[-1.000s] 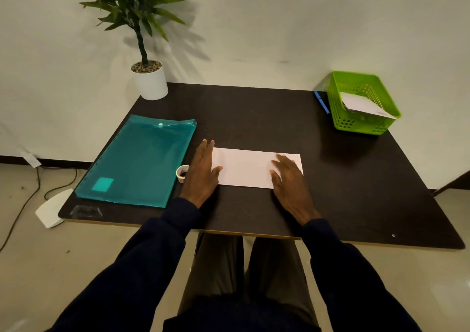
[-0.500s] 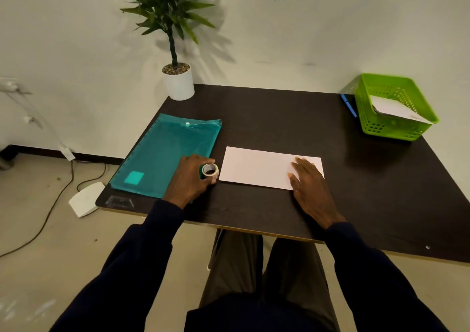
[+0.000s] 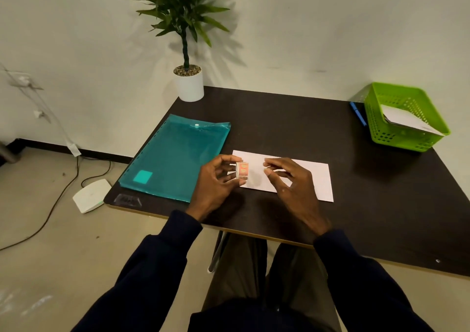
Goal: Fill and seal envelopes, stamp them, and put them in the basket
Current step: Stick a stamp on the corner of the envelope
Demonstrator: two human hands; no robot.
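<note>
Now, at the table's [image 3: 279, 117] front edge, left hand [image 3: 216, 181] pinches the stamp roll [image 3: 242, 170] over the envelope [image 3: 310, 179]; right hand [image 3: 292, 186], half-curled and empty, looks ready to peel.

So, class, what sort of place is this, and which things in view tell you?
Probably a small office or home desk set up for paperwork: the dark table bears a white envelope, a teal document folder, a green basket and a potted plant.

envelope [image 3: 321, 179]: middle hidden by right hand [image 3: 292, 186] | stamp roll [image 3: 242, 170]: print too small to read
</note>
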